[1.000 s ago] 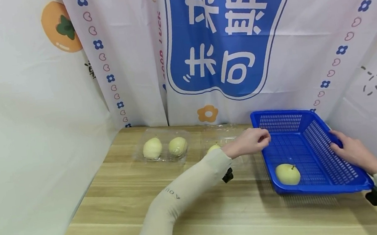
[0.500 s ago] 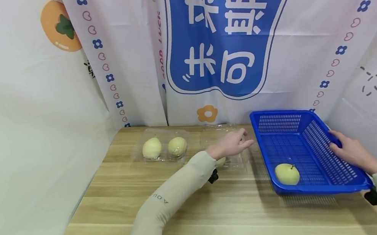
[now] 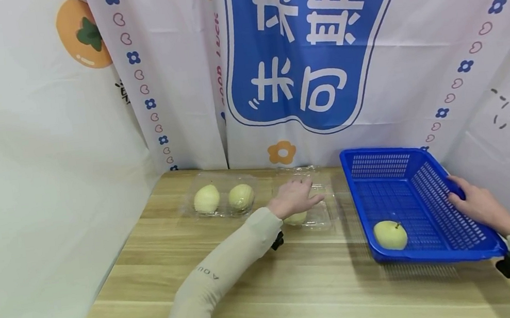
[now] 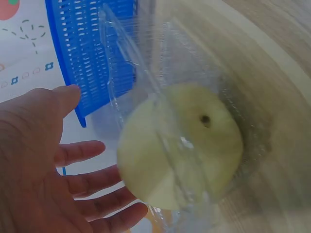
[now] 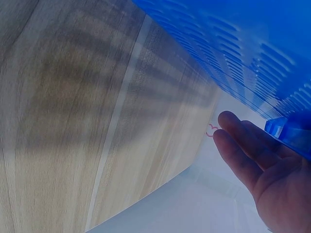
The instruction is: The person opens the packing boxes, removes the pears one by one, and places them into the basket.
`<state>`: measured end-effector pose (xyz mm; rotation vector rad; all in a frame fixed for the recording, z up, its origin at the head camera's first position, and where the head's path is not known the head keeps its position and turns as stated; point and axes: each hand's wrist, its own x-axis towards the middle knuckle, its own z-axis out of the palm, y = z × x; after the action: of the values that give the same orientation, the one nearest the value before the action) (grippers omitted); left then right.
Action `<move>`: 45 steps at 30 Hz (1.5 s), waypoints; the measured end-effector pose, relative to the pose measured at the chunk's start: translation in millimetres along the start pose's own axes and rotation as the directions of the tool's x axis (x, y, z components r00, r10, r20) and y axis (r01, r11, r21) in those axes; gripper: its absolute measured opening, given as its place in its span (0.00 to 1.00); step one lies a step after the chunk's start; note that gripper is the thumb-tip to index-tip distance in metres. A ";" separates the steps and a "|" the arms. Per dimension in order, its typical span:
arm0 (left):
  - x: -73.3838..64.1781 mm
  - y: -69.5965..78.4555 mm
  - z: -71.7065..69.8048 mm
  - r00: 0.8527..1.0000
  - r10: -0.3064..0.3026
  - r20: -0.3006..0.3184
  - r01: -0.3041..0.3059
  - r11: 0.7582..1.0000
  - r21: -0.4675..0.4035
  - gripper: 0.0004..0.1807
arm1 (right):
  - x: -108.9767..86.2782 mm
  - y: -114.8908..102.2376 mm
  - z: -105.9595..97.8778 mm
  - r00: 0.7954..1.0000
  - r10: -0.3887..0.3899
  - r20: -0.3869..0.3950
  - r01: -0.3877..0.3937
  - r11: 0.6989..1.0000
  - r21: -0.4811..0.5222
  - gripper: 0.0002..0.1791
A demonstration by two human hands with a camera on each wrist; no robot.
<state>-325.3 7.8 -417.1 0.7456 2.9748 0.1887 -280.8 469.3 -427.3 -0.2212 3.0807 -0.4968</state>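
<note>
My left hand [image 3: 293,197] is spread over a clear plastic clamshell box [image 3: 320,216], palm down. Below it a pale yellow pear [image 4: 180,145] sits in the box, partly covered by the hand in the head view. In the left wrist view the fingertips [image 4: 129,216] are right at the pear's side, not curled round it. At the right, my right hand [image 3: 485,206] holds the blue plastic basket [image 3: 433,253] by its right rim, thumb over the inside and fingers [image 5: 238,155] on the outer side. One pear [image 3: 391,235] lies in the basket's near left corner.
A second clear plastic box [image 3: 223,215] with two pears [image 3: 206,199] stands at the back left of the wooden table [image 3: 250,289]. White printed cloth [image 3: 182,84] hangs behind and at both sides. The basket's left wall stands close to the middle box.
My left hand has moved left from the basket's edge to over the pear in the middle box, its fingers opening out. The right hand stays on the basket's rim.
</note>
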 end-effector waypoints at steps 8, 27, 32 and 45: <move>-5.7 -6.7 10.6 1.000 -0.020 -0.001 0.020 1.000 0.003 0.35 | -0.3 0.3 0.0 1.000 -0.004 -0.008 0.004 1.000 0.000 0.36; -5.4 -3.3 34.1 0.995 0.014 0.095 -0.020 0.997 0.068 0.23 | -1.2 3.8 1.0 1.000 0.010 0.010 -0.010 1.000 0.000 0.37; -2.2 -3.8 36.7 0.993 0.024 0.119 -0.033 0.997 0.070 0.24 | -0.8 3.5 0.4 1.000 0.015 0.018 -0.015 1.000 0.008 0.37; 0.5 -9.1 38.3 0.993 0.054 0.106 -0.062 0.995 0.075 0.21 | 1.1 3.0 -0.2 1.000 0.006 0.012 -0.006 1.000 -0.005 0.37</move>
<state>-326.3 4.1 -456.2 0.8241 2.8788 0.0350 -282.3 472.0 -428.0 -0.2135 3.0699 -0.4853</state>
